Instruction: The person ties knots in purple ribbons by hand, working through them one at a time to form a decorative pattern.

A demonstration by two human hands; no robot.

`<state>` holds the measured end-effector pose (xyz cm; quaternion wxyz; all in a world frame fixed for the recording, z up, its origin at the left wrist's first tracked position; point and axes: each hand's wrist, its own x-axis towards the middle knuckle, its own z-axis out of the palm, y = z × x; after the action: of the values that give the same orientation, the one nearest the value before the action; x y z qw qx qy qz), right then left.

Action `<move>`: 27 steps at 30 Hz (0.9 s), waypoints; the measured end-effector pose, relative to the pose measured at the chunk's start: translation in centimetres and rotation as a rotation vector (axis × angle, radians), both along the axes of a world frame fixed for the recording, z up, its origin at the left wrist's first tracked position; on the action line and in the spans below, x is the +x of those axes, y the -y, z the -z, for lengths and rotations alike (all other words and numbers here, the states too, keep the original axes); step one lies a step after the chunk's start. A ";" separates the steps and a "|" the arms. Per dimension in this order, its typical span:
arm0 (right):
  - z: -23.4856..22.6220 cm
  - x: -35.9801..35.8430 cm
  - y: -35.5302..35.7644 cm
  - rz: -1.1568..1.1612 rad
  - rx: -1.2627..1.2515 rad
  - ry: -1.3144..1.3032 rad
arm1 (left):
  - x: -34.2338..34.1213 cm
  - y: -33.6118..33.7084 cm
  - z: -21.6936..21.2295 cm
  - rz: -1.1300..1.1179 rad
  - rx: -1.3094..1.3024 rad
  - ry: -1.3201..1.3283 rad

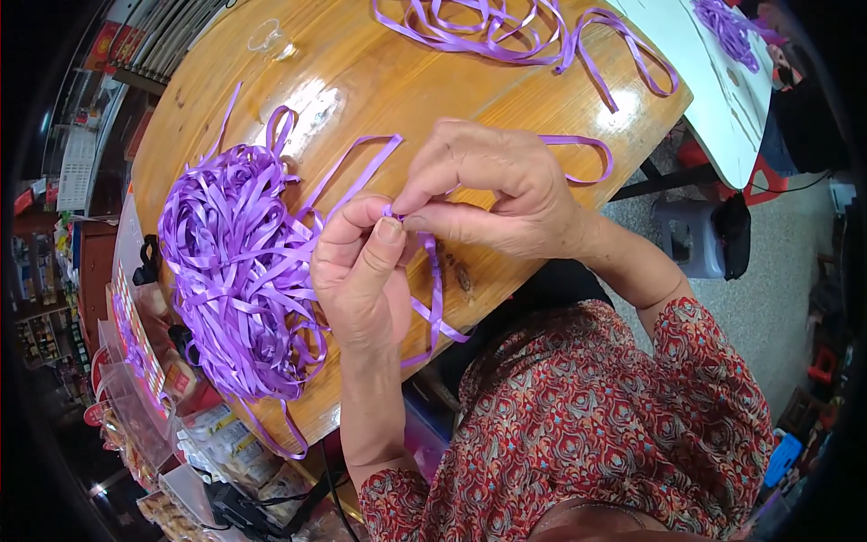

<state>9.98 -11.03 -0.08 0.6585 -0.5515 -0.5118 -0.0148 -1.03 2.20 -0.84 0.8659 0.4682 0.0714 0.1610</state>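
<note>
Both hands meet over the near part of the wooden table, pinching a purple satin ribbon. My left hand has thumb and forefinger closed on a small bunched bit of it. From the right, my right hand pinches at the same spot, its fingertips touching the left ones. Whether that bit is a knot I cannot tell, as fingers cover most of it. Ribbon tails hang below the hands past the table edge, and a loop shows beyond the right hand. A large tangled heap of purple ribbon lies left of my left hand.
Looser ribbon coils lie at the far side of the wooden table, with a small clear glass at far left. A white table holding more ribbon and a grey stool stand right. Packaged goods crowd the left.
</note>
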 end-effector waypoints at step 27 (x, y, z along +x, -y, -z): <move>0.9 0.1 0.9 -0.136 -0.089 -0.402 | 0.0 1.4 -0.5 -0.191 0.238 -0.107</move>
<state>10.05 -11.90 -0.96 0.7217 -0.5360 -0.4066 0.1627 -1.04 0.80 -0.30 0.7799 0.5665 0.1421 0.2250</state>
